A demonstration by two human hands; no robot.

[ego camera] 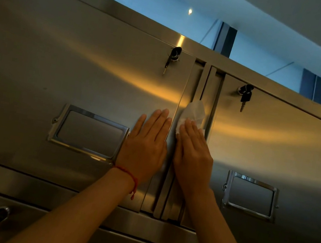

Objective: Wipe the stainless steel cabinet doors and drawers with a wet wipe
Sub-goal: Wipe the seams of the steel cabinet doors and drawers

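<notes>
The wet wipe point(193, 114) is pressed against the vertical steel strip point(194, 89) at the seam between two upper cabinet doors. It is crumpled, white, and projects above and to the left of the fingertips that cover its lower part. It is held flat under the right hand point(192, 155), whose fingers are straight and closed together, laid over the wipe and the strip; nothing is curled round the wipe, so the grip is an open, pressing one. The wipe lies beyond the fingertips and under them, not in the palm.

The left hand point(145, 146) is laid flat on the left door point(70, 61), just beside the door's right edge, with fingers straight and nothing held. A red string bracelet point(128, 174) is worn on that wrist. The two hands are close side by side, parted by the door edge and the seam.

Above the wipe the strip runs clear up to the cabinet's top rail point(150, 23). To the right lies the right door point(288, 145), its left edge just beside the wipe. A key point(172, 58) hangs in the lock near the top right corner of the left door, and another key point(244, 94) hangs in the right door's lock. A framed label holder point(88, 131) is fixed to the left door, touching or nearly touching the left hand's outer edge; a second label holder point(251, 194) is set on the right door, near the right wrist. Below the doors a horizontal rail point(20, 179) is seen, with further steel fronts under it.
</notes>
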